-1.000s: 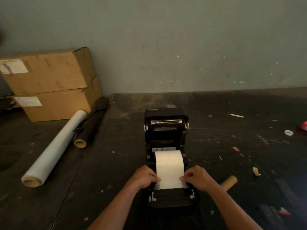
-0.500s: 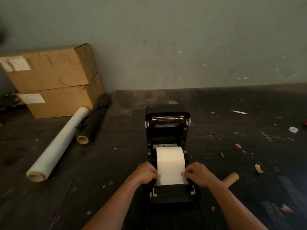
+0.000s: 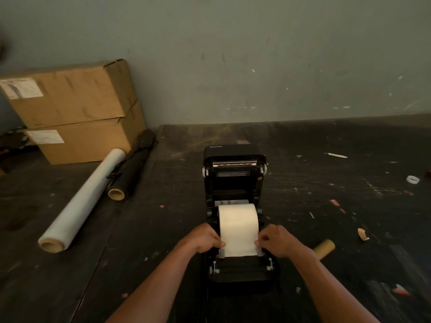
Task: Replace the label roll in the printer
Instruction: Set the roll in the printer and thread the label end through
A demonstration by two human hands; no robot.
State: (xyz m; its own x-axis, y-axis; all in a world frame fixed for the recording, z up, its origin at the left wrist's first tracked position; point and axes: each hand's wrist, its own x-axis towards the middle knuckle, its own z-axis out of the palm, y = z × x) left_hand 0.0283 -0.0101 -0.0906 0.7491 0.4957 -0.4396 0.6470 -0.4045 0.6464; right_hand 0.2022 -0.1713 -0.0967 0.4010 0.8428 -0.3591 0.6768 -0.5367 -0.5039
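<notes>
Both grips pinch the white paper label roll's [image 3: 238, 226] leading edge; draw it evenly toward 6 o'clock, square between the black plastic printer's [image 3: 234, 180] guides.

Both arms run off the near edge. The left hand [image 3: 205, 237] and right hand [image 3: 276, 241] hide the label roll's [image 3: 238, 226] side edges.

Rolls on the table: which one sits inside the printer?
The white label roll, held between both hands; the clear film roll and black roll lie far left.
</notes>
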